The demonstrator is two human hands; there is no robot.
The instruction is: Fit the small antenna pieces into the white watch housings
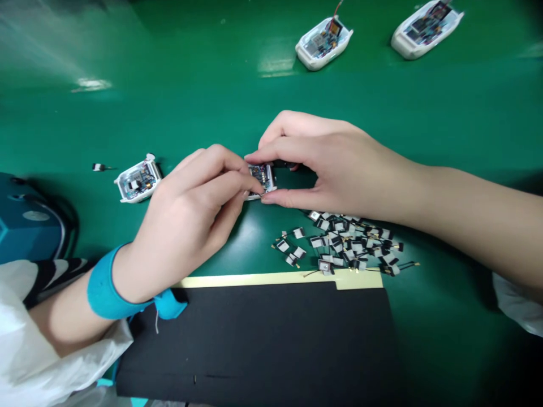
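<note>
Between my hands, near the middle of the green table, is a small white device housing (263,176) with a circuit board inside. My right hand (322,158) grips its right side, thumb at the near edge and fingers at the far edge. My left hand (199,203), with a teal strap on the wrist, reaches over the left part of the housing. Its fingertips are pinched together on the board's near left side, and whatever they hold is hidden. Another open housing with a board (139,180) lies left of my left hand.
Many small white-and-black parts with thin leads (348,243) lie in a pile below my right hand. A single such part (99,167) lies far left. Two open housings (324,44) sit at the back. A black mat (263,339) lies in front, a teal object (29,220) at left.
</note>
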